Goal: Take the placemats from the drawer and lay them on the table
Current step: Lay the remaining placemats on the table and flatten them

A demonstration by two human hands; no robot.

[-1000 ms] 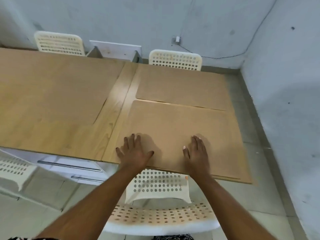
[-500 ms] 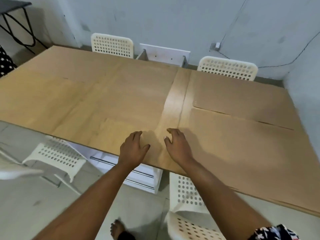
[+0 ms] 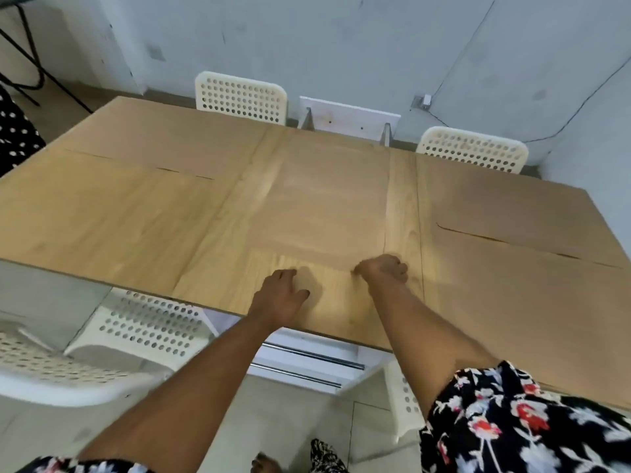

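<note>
Several tan placemats lie flat on the wooden table. Two are at the left, one in the middle, and two at the right. My right hand is curled shut at the near right corner of the middle placemat, pinching its edge. My left hand rests flat on bare table just in front of that mat, fingers apart, holding nothing. The white drawer unit with metal bar handles shows under the table's near edge.
White perforated chairs stand at the far side, near left and near right. A white board leans on the wall behind. Walls close in at the back and right. My bare foot is on the floor.
I have shifted left along the table. Both hands left the near right placemat and came to the middle one. My right hand curled shut at its near edge.
</note>
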